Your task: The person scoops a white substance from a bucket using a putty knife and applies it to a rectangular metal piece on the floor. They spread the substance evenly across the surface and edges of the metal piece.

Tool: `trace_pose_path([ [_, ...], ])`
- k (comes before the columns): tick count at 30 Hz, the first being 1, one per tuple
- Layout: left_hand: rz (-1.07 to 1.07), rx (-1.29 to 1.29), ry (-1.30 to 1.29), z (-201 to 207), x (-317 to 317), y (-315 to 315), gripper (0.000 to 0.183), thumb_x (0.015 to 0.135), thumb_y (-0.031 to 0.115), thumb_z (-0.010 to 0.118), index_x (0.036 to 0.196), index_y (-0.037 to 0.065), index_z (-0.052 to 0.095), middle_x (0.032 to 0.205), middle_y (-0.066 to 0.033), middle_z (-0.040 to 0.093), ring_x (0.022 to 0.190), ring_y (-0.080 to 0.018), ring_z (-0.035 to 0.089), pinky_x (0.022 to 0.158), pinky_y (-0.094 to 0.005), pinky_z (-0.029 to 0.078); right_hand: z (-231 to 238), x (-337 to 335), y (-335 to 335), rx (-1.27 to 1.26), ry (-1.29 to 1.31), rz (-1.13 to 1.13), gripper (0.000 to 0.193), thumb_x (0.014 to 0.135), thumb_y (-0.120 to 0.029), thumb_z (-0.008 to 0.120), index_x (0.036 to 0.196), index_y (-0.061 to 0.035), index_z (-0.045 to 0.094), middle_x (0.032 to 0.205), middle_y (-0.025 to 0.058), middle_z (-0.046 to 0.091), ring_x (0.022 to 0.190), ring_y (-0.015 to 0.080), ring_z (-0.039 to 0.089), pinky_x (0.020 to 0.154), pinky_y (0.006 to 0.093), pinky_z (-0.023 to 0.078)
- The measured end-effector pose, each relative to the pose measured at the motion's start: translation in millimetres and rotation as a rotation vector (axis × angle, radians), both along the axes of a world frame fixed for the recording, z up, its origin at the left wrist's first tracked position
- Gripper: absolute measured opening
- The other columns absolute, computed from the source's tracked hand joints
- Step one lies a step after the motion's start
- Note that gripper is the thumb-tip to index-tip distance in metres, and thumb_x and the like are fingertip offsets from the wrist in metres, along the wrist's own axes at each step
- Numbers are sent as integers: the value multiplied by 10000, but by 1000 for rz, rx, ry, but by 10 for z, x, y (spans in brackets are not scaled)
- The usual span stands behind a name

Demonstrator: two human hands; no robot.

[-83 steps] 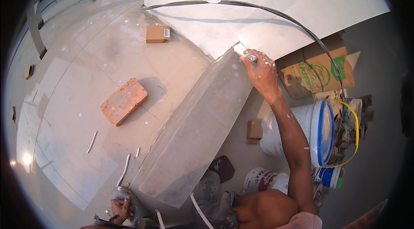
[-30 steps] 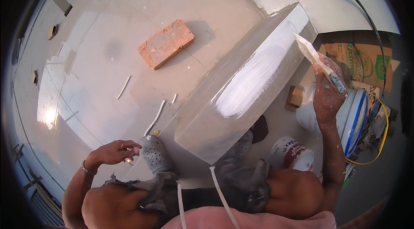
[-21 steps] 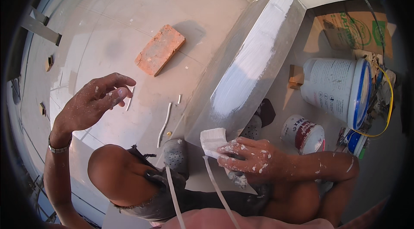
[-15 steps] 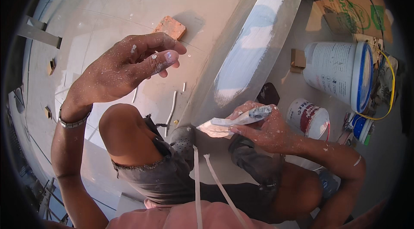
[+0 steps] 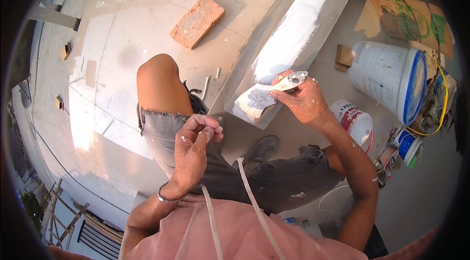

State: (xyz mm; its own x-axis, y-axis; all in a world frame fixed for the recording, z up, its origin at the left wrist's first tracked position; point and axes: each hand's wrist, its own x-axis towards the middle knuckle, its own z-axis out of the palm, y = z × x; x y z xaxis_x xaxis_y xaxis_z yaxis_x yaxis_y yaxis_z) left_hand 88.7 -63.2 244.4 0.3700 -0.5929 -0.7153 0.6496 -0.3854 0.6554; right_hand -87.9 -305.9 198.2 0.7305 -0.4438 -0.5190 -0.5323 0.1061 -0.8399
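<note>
My right hand (image 5: 308, 101) grips a wide paintbrush (image 5: 281, 83) by its white handle, whose end has a hole and dark smears. The white-coated bristles (image 5: 254, 102) are over the near end of a grey raised ledge (image 5: 320, 30); whether they touch it I cannot tell. A band of white paint (image 5: 289, 39) runs along the ledge's top. My left hand (image 5: 193, 147), speckled with white, is in front of my body over my thigh. Its fingers are curled against the thumb, with nothing visible in them.
An orange brick (image 5: 198, 21) lies on the floor left of the ledge. On the right are a big white bucket (image 5: 377, 76) with a blue rim, a smaller white-and-red bucket (image 5: 353, 122), a cardboard box (image 5: 374, 30) and a yellow cable (image 5: 443, 108). A white stick (image 5: 205, 88) lies near my knee.
My left hand has come down and in towards my body, its fingers curling closed. My right hand has moved up with the paintbrush, bringing the bristles over the ledge's near end.
</note>
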Motion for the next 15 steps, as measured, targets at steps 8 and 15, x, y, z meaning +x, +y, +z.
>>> trace_pose_path([
  [8,-516,236,-1233,8,-104,894,333,910,47,627,1240,56,676,1549,-211,446,1520,-456,325,1236,-596,207,377,-70,148,-1054,-214,-16,309,834,63,717,1137,4,740,1147,181,708,1046,345,708,862,434,588],
  [15,-559,372,-1397,-239,-176,1024,514,950,198,613,1458,123,615,1692,-200,326,1598,-435,201,1280,-620,67,362,-194,1448,-827,-185,214,320,789,56,803,1091,-42,768,1191,163,708,1076,353,713,890,424,610],
])
